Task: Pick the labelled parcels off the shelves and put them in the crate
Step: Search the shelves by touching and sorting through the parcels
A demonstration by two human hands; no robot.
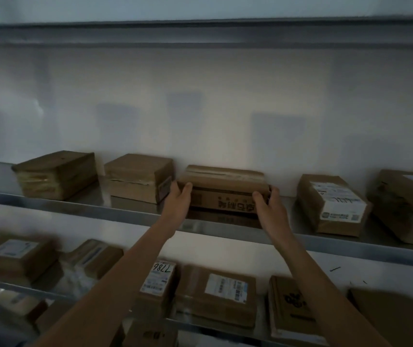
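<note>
A brown cardboard parcel (225, 187) with dark printed characters on its front sits on the upper metal shelf (130, 214), against the white back wall. My left hand (179, 200) grips its left end and my right hand (268, 204) grips its right end, fingers wrapped over the corners. Both arms reach up from the bottom of the view. The crate is out of sight.
On the same shelf stand two brown boxes (139, 177) to the left and a labelled parcel (332, 205) plus another box (408, 204) to the right. The lower shelf holds several labelled parcels, one marked 7786 (159, 278). Another shelf edge runs overhead.
</note>
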